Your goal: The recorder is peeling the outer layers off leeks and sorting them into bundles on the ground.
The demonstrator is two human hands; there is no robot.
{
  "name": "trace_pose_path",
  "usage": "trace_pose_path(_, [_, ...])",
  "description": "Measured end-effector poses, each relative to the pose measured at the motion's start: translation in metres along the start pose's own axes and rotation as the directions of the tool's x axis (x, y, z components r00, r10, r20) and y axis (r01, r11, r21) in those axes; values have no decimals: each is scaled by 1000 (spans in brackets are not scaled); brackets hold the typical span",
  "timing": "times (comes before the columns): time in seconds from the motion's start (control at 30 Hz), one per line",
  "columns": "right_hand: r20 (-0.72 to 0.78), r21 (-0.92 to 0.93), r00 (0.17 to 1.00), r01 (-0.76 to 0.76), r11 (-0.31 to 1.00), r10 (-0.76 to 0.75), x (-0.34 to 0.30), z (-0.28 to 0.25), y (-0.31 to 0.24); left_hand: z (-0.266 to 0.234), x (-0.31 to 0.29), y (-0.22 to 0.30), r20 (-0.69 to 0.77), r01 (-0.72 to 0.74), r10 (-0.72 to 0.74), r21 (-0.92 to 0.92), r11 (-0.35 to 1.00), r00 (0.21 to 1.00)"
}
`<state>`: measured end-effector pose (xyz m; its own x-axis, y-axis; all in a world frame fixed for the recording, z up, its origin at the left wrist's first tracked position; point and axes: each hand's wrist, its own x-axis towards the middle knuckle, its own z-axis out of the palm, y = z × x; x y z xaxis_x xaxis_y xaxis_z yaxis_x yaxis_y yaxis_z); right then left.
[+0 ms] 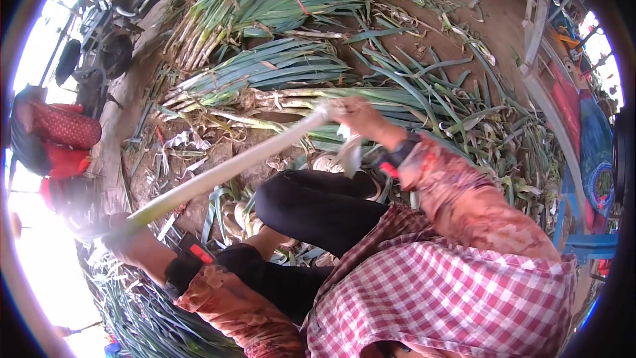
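Observation:
A long green onion [225, 166] with a pale, bare stem slants between my hands, lower at the left. My left hand [136, 245], partly blurred, is closed round its greener end. Around the whitish end my right hand [361, 118] is closed, with a loose strip of pale peel [350, 157] hanging just below it. Just beyond, a heap of unpeeled green onions [271, 69] lies on the ground, roots to the left and leaves to the right. Behind that is a larger bundle of green onions [265, 6] with a red tie [299, 1].
More green onions [152, 311] are piled at the lower left. Loose leaves and peelings [523, 159] litter the soil at right. A metal frame [536, 26] curves along the right side, near blue metalwork [588, 245]. Wheeled vehicles [99, 46] and a red dotted cloth [74, 126] are at left.

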<state>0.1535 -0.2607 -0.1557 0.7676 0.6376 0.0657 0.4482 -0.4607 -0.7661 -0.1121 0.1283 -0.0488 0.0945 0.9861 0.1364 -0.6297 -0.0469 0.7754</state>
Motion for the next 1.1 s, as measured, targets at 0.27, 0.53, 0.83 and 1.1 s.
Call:
trace_pose_path(0.27, [-271, -509, 948, -289, 811, 167, -57, -104, 119, 37, -33, 32, 101, -30, 26, 41, 999, 995])
trace_pose_path(0.53, [12, -158, 988, -153, 976, 157, -43, -110, 54, 53, -34, 25, 224, -69, 84, -75, 995, 971])
trace_pose_path(0.83, [613, 72, 790, -87, 994, 25, -35, -39, -34, 38, -32, 23, 574, 447, -97, -510, 735, 813])
trace_pose_path(1.1, [45, -667, 999, 10, 745, 27, -39, -80, 38, 67, -58, 4, 374, 298, -136, -419, 858, 917])
